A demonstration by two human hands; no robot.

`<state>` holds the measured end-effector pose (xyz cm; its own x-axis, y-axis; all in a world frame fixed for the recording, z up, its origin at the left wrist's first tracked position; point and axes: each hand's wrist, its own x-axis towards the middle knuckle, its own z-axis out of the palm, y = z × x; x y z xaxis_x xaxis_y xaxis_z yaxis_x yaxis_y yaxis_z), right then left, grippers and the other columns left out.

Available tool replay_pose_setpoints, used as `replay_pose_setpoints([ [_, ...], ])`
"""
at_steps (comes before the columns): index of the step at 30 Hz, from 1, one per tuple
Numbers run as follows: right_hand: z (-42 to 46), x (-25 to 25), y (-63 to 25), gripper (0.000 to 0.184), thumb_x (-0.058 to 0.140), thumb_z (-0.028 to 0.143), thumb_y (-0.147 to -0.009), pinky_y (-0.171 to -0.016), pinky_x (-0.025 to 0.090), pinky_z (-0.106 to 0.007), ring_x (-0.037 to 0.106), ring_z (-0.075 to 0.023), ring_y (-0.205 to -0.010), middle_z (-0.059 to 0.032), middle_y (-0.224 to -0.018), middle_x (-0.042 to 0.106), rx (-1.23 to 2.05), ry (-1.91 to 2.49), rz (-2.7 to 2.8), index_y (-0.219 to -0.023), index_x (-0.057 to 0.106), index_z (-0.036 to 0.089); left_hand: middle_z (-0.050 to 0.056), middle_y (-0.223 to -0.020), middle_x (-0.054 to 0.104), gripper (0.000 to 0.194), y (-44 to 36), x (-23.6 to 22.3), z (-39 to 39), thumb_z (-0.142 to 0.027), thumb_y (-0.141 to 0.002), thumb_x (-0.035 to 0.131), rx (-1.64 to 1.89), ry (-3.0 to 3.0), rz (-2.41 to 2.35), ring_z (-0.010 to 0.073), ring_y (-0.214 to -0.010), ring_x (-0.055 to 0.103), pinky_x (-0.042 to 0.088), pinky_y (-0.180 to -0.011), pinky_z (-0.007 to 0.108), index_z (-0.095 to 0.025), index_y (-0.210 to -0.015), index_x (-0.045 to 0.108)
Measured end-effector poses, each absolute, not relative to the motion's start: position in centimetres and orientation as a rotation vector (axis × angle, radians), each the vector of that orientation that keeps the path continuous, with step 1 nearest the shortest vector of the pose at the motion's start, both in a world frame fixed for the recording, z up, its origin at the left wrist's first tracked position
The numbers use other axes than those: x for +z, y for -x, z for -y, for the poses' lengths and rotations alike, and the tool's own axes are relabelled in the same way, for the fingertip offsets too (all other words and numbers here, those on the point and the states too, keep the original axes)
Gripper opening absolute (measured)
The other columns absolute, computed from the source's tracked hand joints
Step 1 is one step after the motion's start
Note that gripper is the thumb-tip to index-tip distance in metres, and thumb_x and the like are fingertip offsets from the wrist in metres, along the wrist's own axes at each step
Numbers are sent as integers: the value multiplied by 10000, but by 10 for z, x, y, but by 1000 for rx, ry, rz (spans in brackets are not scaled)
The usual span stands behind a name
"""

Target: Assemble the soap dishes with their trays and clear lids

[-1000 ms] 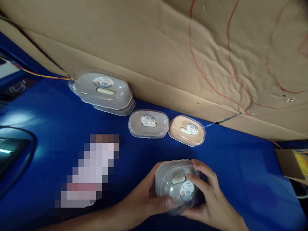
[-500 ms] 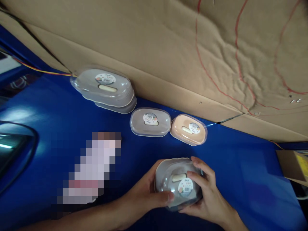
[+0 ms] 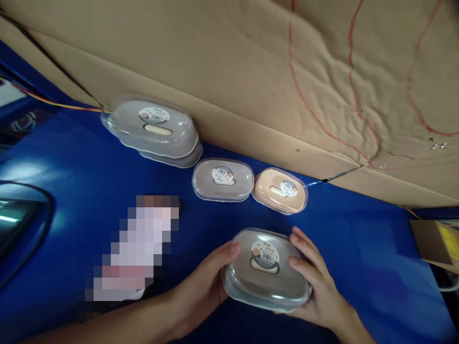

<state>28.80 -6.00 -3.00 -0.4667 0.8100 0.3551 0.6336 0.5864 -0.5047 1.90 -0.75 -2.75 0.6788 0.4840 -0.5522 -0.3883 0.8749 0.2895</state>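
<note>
We see both hands around an oval grey food container with a clear lid [image 3: 287, 282], low in the view, over the blue tabletop [image 3: 358, 253]; we cannot tell whether it rests there. The left hand [image 3: 204, 286] grips its left end, thumb on the lid's edge, the other fingers mostly hidden. The right hand [image 3: 319, 291] clasps the right end, two fingertips spread on the lid. A round barcode sticker [image 3: 265, 253] partly overlaps the lid's cream-coloured oblong tab [image 3: 264, 266].

Just beyond, a second grey container [image 3: 233, 188] and a smaller peach container [image 3: 267, 188] sit side by side, too close for us to tell if they touch. To their left we find a stack of larger grey containers [image 3: 124, 122]. Behind all these, cardboard sheeting [image 3: 197, 57] with red lines blocks the far side. Near the left forearm lies a long, pixelated object [image 3: 136, 248] we cannot identify. A red-and-yellow cable [image 3: 60, 105] runs at far left; a cardboard box [image 3: 425, 241] stands at far right.
</note>
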Motion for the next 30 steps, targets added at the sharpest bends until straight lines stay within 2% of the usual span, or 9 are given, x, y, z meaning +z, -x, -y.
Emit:
replay_pose_setpoints([
  [4,60,-28,-288,689,711,289,-997,-1054,623,-550,593,-354,-1425,-161,-1441,645,331,1100,2207,-1620,426,222,81,-1178,832,539,-19,-26,6,-653,-906,730,457,-127,-707,233,-1121,746,569,-1011,299,-186,-1164,802],
  [7,62,-27,-290,667,728,315,-982,-1020,646,-535,642,-362,-1375,-166,-1408,686,307,1127,2208,-1591,480,201,97,-1161,835,548,-20,-21,3,-648,-970,649,432,-181,-717,208,-988,770,631,-837,273,-177,-1214,786],
  [10,62,-25,-295,653,750,343,-965,-1010,649,-526,667,-368,-1348,-176,-1402,701,312,1151,2226,-1555,524,180,131,-1060,843,644,-20,-19,0,-682,-1024,512,361,-252,-650,207,-799,784,645,-668,283,-149,-1298,747],
  [13,61,-23,-297,645,743,368,-968,-988,648,-537,692,-364,-1313,-168,-1389,717,311,1163,2240,-1551,528,196,145,-996,843,687,-20,-20,0,-689,-1043,454,338,-272,-612,201,-765,788,654,-691,285,-124,-1312,736],
  [19,60,-23,-298,681,746,355,-952,-1009,618,-531,696,-355,-1293,-184,-1403,698,324,1119,2209,-1564,520,162,171,-1154,821,675,-21,-27,1,-673,-1060,423,333,-280,-595,212,-887,783,656,-758,308,-134,-1350,710],
  [26,61,-19,-302,613,693,306,-950,-959,610,-529,718,-358,-1222,-180,-1359,714,370,1150,2187,-1529,548,168,154,-1014,812,810,-22,-28,4,-765,-1033,325,249,-338,-553,202,-847,744,609,-782,298,-112,-1281,736],
  [30,58,-21,-300,785,741,239,-895,-1007,584,-521,694,-335,-1261,-148,-1388,690,459,1160,2121,-1605,406,241,123,-944,784,785,-23,-31,4,-778,-1009,370,253,-334,-573,201,-802,718,588,-761,312,-121,-1228,739],
])
